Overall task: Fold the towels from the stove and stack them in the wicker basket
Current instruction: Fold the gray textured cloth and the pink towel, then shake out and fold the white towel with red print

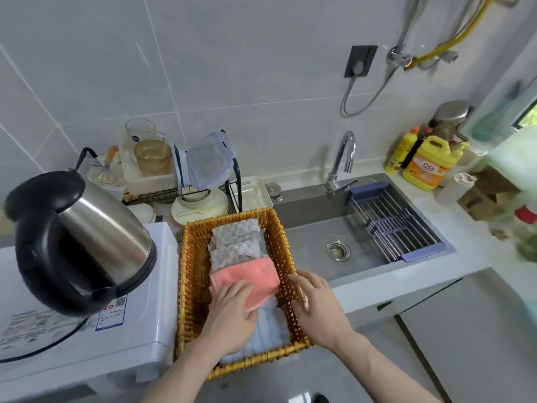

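A wicker basket [190,274] stands on the counter left of the sink. Inside lie folded towels in a row: two grey patterned ones [235,237] at the far end, a pink one [250,276] in the middle, and a pale blue striped one [266,330] nearest me. My left hand [232,312] lies flat on the near end of the pink towel and presses it down. My right hand [315,306] rests with straight fingers on the basket's right rim.
A steel kettle [84,239] with a black handle sits on a white appliance [101,338] at the left. Behind the basket is a dish rack [180,181] with containers. At the right are the sink [337,248], a drain rack [398,225] and yellow detergent bottles [427,164].
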The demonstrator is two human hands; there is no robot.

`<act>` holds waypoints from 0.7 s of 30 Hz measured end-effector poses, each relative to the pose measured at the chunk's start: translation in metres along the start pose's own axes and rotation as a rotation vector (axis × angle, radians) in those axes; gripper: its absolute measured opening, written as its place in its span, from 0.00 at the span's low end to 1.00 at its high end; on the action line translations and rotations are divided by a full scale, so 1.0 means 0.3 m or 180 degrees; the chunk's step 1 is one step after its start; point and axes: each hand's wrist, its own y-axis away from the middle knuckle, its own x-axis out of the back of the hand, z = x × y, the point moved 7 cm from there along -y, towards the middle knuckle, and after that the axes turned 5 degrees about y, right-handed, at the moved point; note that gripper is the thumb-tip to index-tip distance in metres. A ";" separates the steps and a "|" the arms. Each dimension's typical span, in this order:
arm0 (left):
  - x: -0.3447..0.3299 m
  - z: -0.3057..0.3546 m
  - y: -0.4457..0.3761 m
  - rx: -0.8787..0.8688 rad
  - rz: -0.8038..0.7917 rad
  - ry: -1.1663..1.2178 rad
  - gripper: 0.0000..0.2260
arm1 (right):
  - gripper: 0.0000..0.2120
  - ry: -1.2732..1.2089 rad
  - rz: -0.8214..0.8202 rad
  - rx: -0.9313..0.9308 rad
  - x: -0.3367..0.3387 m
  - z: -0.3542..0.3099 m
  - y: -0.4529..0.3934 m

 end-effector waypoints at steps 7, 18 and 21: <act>-0.025 0.297 0.024 -0.0682 0.0048 0.0285 0.21 | 0.24 -0.0691 0.0411 -0.0701 0.169 0.151 0.251; -0.414 1.155 0.197 -0.2320 -0.0275 0.0436 0.17 | 0.27 -0.1070 0.1461 -0.1775 0.544 0.652 1.043; -0.607 1.413 0.330 -0.2710 -0.0485 0.0352 0.17 | 0.26 -0.1099 0.1780 -0.2129 0.623 0.816 1.353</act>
